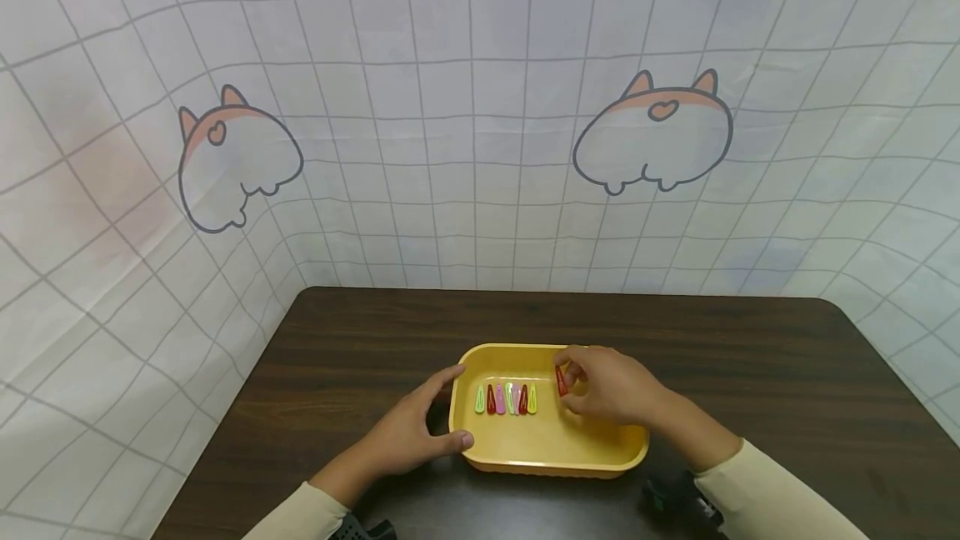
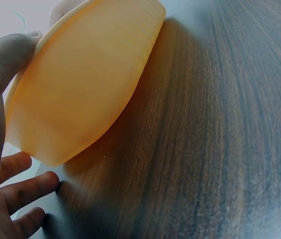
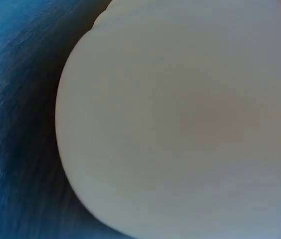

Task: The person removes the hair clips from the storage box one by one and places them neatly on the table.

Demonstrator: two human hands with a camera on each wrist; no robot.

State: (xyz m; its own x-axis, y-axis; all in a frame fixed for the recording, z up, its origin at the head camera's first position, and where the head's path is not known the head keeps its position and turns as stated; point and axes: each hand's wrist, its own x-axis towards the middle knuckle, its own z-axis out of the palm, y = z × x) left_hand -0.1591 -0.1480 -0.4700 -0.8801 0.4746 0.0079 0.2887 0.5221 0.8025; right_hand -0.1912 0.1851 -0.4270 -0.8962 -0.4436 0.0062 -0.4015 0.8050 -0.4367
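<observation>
A red clip (image 1: 562,382) is pinched by the right hand (image 1: 617,387) over the yellow tray (image 1: 551,445), near 7 clips (image 1: 510,399) lined up. The tray's left end is touched by the left hand (image 1: 405,432), fingers apart. Lining up seems in hand; gentle placing seems needed.

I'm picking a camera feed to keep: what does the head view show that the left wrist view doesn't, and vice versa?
Head view only: the hair clips in a row, the red clip pinched in the right hand, and the cartoon drawings.
Left wrist view only: lower fingertips of the left hand.
Both: the yellow tray, part of the left hand at its rim, and the dark tabletop.
</observation>
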